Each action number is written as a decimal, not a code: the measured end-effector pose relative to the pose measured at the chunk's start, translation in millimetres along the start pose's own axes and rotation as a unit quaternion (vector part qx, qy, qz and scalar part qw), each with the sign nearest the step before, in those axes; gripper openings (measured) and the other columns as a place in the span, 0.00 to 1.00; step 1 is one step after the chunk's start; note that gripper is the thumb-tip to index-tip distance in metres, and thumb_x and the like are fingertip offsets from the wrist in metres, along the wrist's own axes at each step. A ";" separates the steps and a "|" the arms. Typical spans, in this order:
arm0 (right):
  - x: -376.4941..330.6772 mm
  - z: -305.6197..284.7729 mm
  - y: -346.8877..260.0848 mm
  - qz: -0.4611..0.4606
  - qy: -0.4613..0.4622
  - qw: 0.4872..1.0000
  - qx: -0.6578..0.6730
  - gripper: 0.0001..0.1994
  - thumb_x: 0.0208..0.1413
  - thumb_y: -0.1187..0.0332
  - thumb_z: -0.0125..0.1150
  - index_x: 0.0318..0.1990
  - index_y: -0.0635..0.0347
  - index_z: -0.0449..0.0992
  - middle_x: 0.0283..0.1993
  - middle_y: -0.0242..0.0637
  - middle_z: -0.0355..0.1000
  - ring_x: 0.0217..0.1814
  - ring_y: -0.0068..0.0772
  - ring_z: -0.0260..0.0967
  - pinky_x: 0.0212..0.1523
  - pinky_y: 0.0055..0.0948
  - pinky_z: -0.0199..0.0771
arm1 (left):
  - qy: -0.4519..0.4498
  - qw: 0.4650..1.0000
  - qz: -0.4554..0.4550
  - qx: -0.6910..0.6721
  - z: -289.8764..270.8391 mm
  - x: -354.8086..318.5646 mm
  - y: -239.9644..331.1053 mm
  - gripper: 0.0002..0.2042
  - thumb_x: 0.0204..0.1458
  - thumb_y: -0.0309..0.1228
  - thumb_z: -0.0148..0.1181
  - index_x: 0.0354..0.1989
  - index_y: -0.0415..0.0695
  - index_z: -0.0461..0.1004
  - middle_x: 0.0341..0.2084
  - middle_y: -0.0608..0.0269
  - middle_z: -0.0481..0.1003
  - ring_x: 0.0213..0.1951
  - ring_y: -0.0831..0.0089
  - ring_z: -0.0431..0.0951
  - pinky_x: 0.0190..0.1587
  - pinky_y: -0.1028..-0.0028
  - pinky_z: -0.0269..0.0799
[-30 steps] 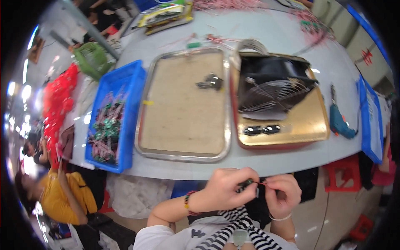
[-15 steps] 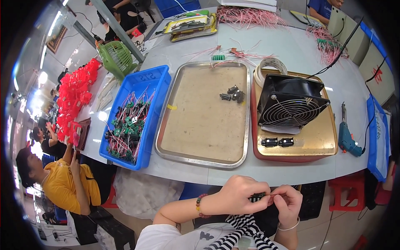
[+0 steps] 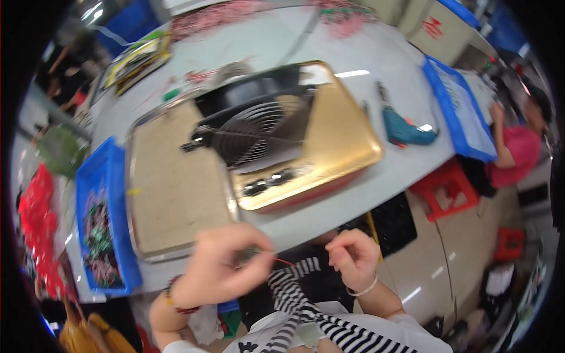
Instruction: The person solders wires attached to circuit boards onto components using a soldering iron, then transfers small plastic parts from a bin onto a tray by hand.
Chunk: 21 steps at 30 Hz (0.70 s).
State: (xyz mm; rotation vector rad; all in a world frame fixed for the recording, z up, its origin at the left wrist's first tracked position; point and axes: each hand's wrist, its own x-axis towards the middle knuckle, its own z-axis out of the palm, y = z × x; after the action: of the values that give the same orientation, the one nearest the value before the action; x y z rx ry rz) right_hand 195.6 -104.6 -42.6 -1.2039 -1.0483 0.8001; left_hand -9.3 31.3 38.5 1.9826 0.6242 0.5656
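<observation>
In my left hand [image 3: 226,262] a small dark green wired part [image 3: 247,254] is gripped between curled fingers, partly hidden by them. One thin red wire [image 3: 285,261] sticks out of it toward the right. My right hand [image 3: 355,257] is apart from it, fingers bent and thumb drawn to the fingertips; whatever it pinches, if anything, is too small to make out. Both hands are above my lap, just before the table's near edge. On the gold tray [image 3: 347,141] near them sit two small black casings [image 3: 268,182], blurred, in front of a black fan [image 3: 253,129].
Left of the fan lies a metal-rimmed tray [image 3: 176,182], then a blue bin [image 3: 126,259] of wired green and black parts. A teal glue gun [image 3: 406,126] lies to the right, beside another blue tray [image 3: 465,117]. A red stool [image 3: 447,191] and a co-worker in pink [image 3: 518,156] are beyond.
The view has swung right, so the table shows further left and tilted. My hands have drawn apart; the red wire now trails from the left hand's part, clear of my right fingers.
</observation>
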 end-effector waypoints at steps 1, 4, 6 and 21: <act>-4.3 -10.8 6.7 -0.015 0.051 0.999 0.002 0.02 0.56 0.78 0.57 0.35 0.66 0.76 0.26 0.33 0.71 0.23 0.18 0.66 0.24 0.16 0.64 | 0.013 0.998 -0.062 -0.022 -7.4 4.0 5.8 0.04 0.45 0.25 0.61 0.27 0.38 0.75 0.20 0.64 0.74 0.23 0.78 0.73 0.26 0.78 0.67; -12.5 -48.2 33.1 -0.024 0.231 0.969 0.079 0.05 0.60 0.72 0.49 0.32 0.63 0.69 0.19 0.26 0.59 0.17 0.15 0.52 0.18 0.17 0.49 | 0.072 0.993 -0.073 -0.055 -23.7 26.2 -4.3 0.03 0.47 0.22 0.57 0.25 0.36 0.72 0.19 0.67 0.72 0.25 0.83 0.69 0.29 0.81 0.64; -8.5 -73.1 48.7 -0.006 0.308 0.944 0.117 0.06 0.61 0.70 0.48 0.33 0.61 0.67 0.16 0.25 0.54 0.15 0.16 0.46 0.17 0.18 0.44 | 0.084 0.992 -0.086 -0.047 -33.3 32.9 -24.5 0.03 0.47 0.22 0.57 0.25 0.36 0.72 0.20 0.67 0.72 0.25 0.83 0.69 0.28 0.81 0.64; 169.4 -201.0 -0.7 -0.002 -0.092 0.736 -0.671 0.32 0.38 0.82 0.50 0.59 0.59 0.66 0.52 0.48 0.68 0.55 0.52 0.64 0.58 0.44 0.61 | 0.162 0.985 -0.029 -0.047 -21.7 27.3 -66.4 0.04 0.46 0.24 0.60 0.26 0.35 0.75 0.15 0.66 0.74 0.21 0.84 0.72 0.24 0.80 0.65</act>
State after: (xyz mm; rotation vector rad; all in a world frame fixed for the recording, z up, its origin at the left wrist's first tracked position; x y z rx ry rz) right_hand 441.8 -17.5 -12.9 -2.3320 -1.8948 -0.0082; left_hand -14.8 90.6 -7.1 1.7911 0.8353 0.8751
